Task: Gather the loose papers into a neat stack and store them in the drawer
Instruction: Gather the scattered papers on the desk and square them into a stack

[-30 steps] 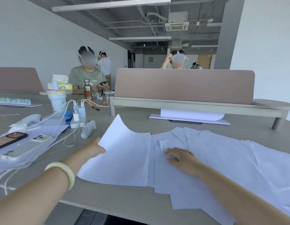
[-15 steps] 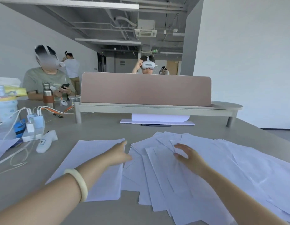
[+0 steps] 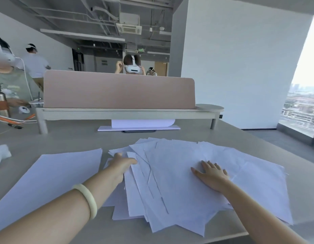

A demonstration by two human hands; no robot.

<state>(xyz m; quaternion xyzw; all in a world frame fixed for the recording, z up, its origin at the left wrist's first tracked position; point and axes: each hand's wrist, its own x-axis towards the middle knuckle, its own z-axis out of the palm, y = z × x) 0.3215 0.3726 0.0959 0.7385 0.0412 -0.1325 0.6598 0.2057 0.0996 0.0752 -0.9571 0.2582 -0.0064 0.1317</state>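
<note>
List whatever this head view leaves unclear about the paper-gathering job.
1. The drawer is nowhere in the head view; the table top fills the lower frame.
2. The left hand is seen from behind, its fingertips hidden, so any grip on the paper pile is uncertain.
3. Overlapping sheets and the flat right hand hide how many papers lie beneath.
4. The white object is cut off by the left edge and blurred.

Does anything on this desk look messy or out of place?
Yes. The loose papers lie fanned at crooked angles, overlapping in an untidy heap, and one single sheet lies beside them on the left.
</note>
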